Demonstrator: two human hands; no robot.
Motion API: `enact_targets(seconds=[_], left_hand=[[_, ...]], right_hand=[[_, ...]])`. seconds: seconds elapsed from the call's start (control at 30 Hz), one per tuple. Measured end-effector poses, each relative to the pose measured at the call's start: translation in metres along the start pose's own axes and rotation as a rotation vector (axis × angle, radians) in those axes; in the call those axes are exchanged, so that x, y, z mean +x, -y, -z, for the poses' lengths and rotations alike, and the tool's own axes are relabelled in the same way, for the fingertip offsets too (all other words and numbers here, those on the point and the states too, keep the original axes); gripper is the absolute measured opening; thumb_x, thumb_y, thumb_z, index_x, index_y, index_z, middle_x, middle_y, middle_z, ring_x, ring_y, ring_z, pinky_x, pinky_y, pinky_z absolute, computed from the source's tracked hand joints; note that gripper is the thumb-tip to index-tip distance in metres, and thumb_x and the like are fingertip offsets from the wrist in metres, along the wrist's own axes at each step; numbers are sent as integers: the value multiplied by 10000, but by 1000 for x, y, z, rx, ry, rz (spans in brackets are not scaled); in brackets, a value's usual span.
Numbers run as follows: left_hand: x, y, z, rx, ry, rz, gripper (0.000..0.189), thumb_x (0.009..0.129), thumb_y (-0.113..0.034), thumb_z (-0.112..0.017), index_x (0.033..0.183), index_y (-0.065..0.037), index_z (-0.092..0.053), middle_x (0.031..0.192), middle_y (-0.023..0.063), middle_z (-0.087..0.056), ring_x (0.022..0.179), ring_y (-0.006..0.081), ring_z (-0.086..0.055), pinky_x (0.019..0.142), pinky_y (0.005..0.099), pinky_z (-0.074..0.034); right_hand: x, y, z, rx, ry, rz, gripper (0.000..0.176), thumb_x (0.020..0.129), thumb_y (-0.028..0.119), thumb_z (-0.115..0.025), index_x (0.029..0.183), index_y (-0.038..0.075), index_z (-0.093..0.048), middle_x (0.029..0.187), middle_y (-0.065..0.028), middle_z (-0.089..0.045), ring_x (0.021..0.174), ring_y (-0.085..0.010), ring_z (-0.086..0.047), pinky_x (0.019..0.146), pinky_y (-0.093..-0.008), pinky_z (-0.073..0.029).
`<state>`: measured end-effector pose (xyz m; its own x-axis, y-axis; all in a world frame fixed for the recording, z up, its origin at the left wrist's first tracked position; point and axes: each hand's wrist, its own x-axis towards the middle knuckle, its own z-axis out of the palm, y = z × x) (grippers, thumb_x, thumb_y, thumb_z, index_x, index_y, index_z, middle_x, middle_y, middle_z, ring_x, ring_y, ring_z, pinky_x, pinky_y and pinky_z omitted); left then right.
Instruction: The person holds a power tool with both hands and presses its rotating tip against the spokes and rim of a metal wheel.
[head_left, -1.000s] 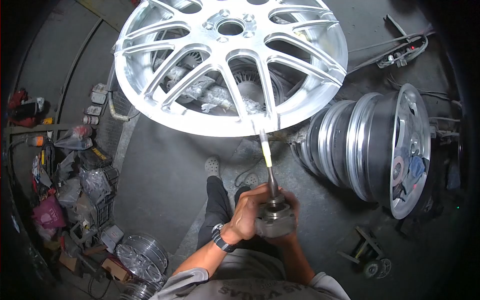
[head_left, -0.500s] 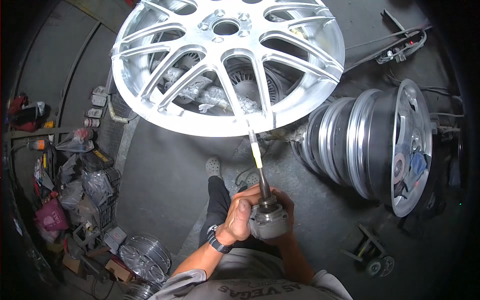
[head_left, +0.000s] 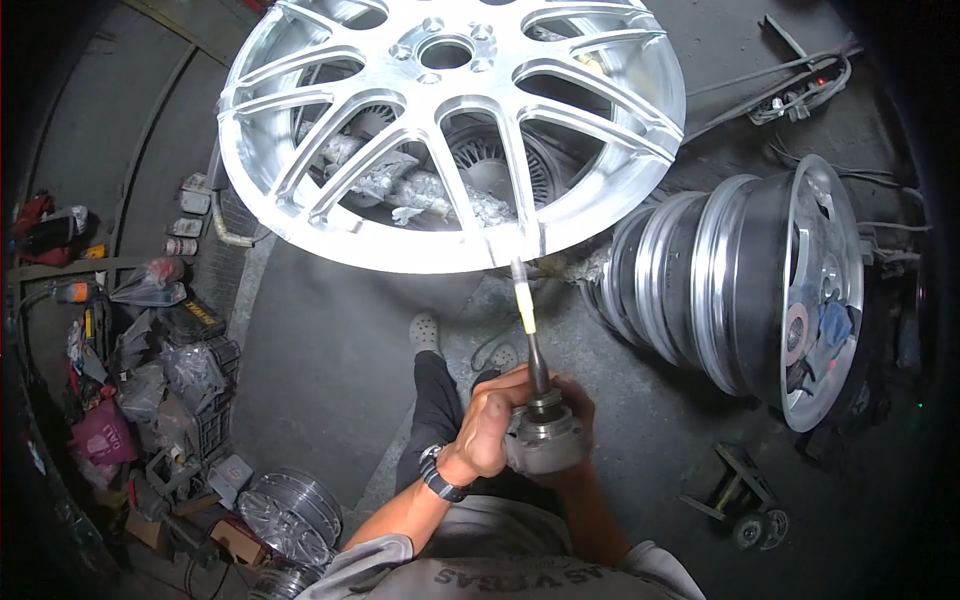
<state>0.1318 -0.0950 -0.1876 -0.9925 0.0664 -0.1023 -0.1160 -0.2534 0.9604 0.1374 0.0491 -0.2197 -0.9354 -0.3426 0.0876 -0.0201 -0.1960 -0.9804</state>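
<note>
A bright metal alloy wheel (head_left: pixel 350 250) lies face up in front of me, its split spokes running out to the rim. Both my hands are closed around a hand-held rotary grinder (head_left: pixel 548 448) with a round grey body and a long dark shaft. A yellow band (head_left: pixel 527 310) circles the upper shaft, and the blurred tip meets the near rim of the wheel. My left hand (head_left: pixel 484 437) wraps the tool's left side, thumb up. Gripping from the right is my right hand (head_left: pixel 577 405), its fingers partly hidden behind the body.
To the right stands a stack of wheels (head_left: pixel 720 290), with a disc and blue cloth in the end one. A small wheeled dolly (head_left: pixel 738 498) sits at lower right. Crates and bags (head_left: pixel 190 375) crowd the left, near more wheels (head_left: pixel 290 515). Cables (head_left: pixel 735 115) run at upper right.
The grinder and both hands have shifted slightly right, and the tip has slid right along the near rim. Both hands keep their grip.
</note>
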Motion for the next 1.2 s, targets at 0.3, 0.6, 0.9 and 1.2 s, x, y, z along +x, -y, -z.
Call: enact_targets(seconds=[0.3, 0.6, 0.9, 1.2], left_hand=[[0, 4, -1, 10, -19, -52, 842, 981, -569, -129, 1013, 114, -621, 1058, 253, -628, 978, 377, -608, 891, 402, -455], [-1, 6, 2, 36, -22, -81, 835, 984, -561, -125, 1054, 116, -608, 1039, 265, -615, 945, 389, -608, 867, 408, -460], [3, 11, -3, -9, 21, -66, 812, 990, -540, -125, 1073, 109, -606, 1074, 256, -615, 993, 401, -600, 909, 408, -449], [-2, 11, -2, -11, -45, -81, 774, 989, -515, -153, 1065, 105, -610, 1070, 256, -616, 992, 396, -602, 911, 401, -448]], right_hand=[[0, 0, -5, -95, -18, 111, 867, 697, 168, -839, 1421, 77, -372, 1336, -217, -505, 1217, -340, -525, 1012, -457, -420], [-6, -6, 6, -94, 32, 55, 854, 707, 117, -831, 1420, 104, -360, 1320, -205, -511, 1183, -314, -543, 991, -444, -440], [-5, 0, -6, -53, -77, 60, 840, 697, 152, -841, 1405, 122, -391, 1346, -201, -499, 1171, -315, -551, 1010, -443, -423], [2, 1, -1, -147, 14, 88, 883, 668, 102, -852, 1415, 150, -382, 1322, -198, -505, 1194, -303, -534, 1003, -435, -428]])
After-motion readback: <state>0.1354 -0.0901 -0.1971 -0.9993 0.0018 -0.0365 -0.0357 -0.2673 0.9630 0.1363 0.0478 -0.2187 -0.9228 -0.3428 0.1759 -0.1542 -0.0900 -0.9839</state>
